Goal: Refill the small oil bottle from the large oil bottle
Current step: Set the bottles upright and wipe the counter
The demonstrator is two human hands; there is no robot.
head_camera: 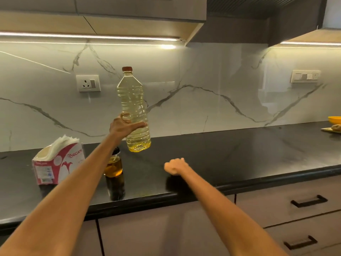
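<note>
My left hand (pixel 124 126) grips the large clear oil bottle (pixel 133 100) round its lower body and holds it upright above the black countertop (pixel 230 154). The bottle is nearly full of pale yellow oil and its red cap (pixel 127 68) is on. Below my left forearm stands the small dark oil bottle (pixel 114 169) on the counter, its top partly hidden by the arm. My right hand (pixel 176 166) hovers low over the counter to the right, fingers curled into a loose fist with nothing in it.
An opened tissue pack (pixel 58 161) stands at the left of the counter. A yellow bowl (pixel 335 119) and a cutting board (pixel 332 129) sit at the far right. Drawers with black handles (pixel 309 200) lie below the counter edge. A wall socket (pixel 88 83) is behind.
</note>
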